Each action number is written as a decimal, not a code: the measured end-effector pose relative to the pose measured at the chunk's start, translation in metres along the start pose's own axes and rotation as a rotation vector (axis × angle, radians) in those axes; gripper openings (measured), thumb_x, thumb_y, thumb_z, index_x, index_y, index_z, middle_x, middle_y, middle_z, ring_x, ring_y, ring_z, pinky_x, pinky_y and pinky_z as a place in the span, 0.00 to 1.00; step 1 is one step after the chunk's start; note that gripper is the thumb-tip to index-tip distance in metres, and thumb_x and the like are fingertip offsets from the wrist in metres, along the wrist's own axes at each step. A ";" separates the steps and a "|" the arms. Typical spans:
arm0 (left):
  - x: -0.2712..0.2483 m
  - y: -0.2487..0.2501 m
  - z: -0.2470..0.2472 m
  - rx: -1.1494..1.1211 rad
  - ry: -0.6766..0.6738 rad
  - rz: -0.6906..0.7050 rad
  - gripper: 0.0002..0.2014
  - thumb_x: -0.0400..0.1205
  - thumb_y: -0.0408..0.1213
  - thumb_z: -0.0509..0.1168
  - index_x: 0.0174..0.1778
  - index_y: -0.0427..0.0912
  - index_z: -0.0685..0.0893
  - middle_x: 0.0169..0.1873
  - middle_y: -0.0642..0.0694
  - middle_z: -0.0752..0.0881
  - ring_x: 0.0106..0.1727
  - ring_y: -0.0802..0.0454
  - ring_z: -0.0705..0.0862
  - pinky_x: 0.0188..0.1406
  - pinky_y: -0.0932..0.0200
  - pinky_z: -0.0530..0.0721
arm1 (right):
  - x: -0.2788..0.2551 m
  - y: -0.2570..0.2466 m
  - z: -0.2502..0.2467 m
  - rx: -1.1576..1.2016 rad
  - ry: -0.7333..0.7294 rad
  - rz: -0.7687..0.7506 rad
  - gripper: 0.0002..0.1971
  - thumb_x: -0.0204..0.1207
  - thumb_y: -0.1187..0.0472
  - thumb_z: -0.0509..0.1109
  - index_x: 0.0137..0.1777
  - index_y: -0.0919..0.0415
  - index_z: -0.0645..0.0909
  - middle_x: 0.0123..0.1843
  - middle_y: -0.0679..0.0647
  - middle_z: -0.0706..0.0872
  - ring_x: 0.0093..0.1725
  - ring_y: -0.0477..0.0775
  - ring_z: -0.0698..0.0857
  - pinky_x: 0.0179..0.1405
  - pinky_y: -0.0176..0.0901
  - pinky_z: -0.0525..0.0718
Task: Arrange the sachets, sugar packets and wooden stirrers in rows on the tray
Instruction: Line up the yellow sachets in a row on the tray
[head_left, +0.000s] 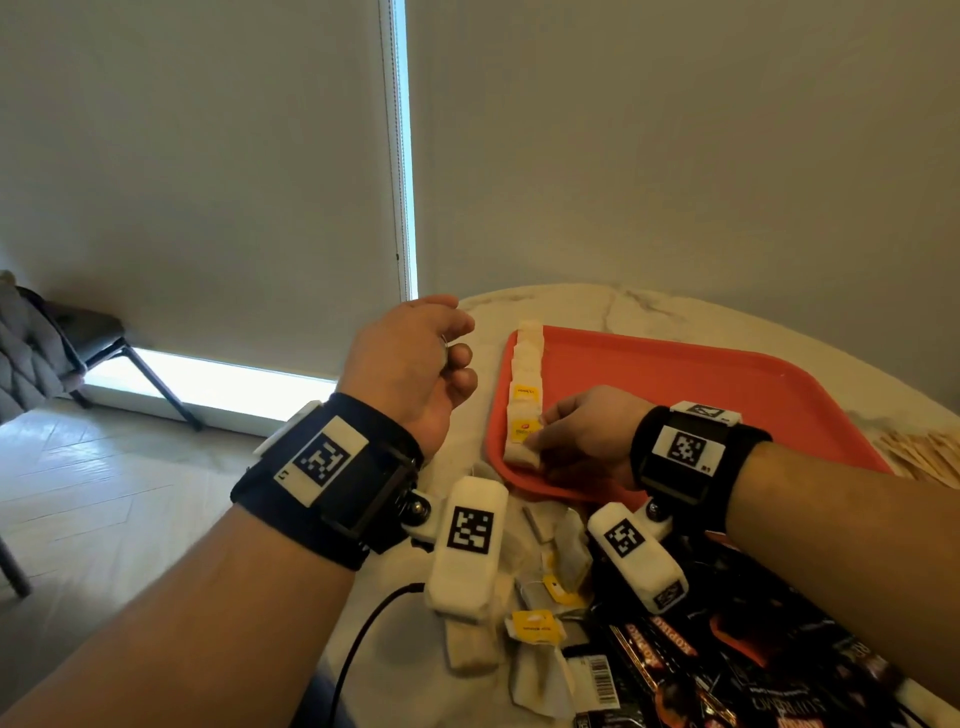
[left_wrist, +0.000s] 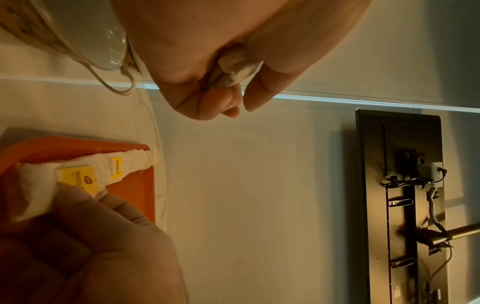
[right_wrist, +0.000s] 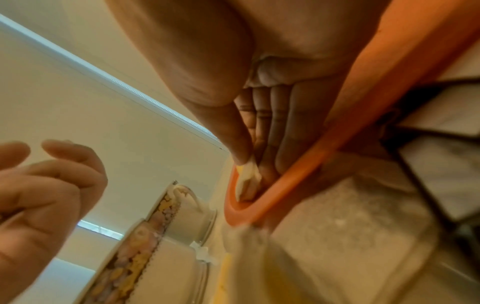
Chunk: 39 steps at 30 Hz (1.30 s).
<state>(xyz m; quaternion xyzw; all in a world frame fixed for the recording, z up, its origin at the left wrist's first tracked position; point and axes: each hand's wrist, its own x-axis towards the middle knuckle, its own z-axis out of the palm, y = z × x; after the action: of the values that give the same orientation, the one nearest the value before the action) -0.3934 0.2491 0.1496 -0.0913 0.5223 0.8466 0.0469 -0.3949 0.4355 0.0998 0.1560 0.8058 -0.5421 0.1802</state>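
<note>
Our right hand (head_left: 582, 436) pinches the nearest tea bag (head_left: 522, 452) at its fingertips, ending the row (head_left: 527, 384) running straight away along the tray (head_left: 727, 405) edge, while our left hand (head_left: 415, 364) hovers beside clutching another bag (left_wrist: 235, 65).

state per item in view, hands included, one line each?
Tray: on the table, mostly bare, one row of tea bags along its left edge.
Tea bag row: lined up, two yellow tags showing.
Nearest tea bag: at the row's near end, pinched by right hand.
Left hand: raised off the table, curled on a crumpled tea bag.
Loose tea bags: unsorted on the table.
Dark sachets: piled, off the tray.
Stirrers: heaped beside the tray.
</note>
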 end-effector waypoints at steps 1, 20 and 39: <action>0.000 0.000 0.000 0.001 -0.005 -0.002 0.10 0.85 0.26 0.65 0.56 0.43 0.85 0.44 0.43 0.83 0.29 0.55 0.76 0.20 0.63 0.75 | -0.001 -0.001 0.001 -0.023 0.016 0.002 0.13 0.72 0.68 0.83 0.55 0.67 0.88 0.47 0.66 0.94 0.42 0.61 0.93 0.48 0.56 0.93; -0.005 -0.005 -0.007 -0.161 -0.040 -0.059 0.11 0.80 0.32 0.53 0.52 0.41 0.78 0.44 0.38 0.91 0.28 0.51 0.76 0.23 0.60 0.74 | -0.018 -0.001 -0.003 0.145 0.060 0.019 0.10 0.83 0.70 0.71 0.59 0.78 0.84 0.57 0.73 0.90 0.46 0.63 0.91 0.56 0.55 0.90; -0.025 -0.016 0.011 0.355 -0.191 0.376 0.29 0.75 0.16 0.75 0.65 0.51 0.82 0.60 0.44 0.90 0.54 0.45 0.93 0.51 0.49 0.94 | -0.053 -0.031 -0.028 0.130 0.082 -0.605 0.09 0.79 0.51 0.77 0.52 0.56 0.90 0.48 0.55 0.93 0.44 0.53 0.89 0.47 0.52 0.88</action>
<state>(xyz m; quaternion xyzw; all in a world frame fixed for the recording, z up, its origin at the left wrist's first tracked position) -0.3673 0.2664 0.1459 0.0971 0.6635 0.7404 -0.0468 -0.3654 0.4468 0.1594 -0.0581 0.7859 -0.6148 -0.0321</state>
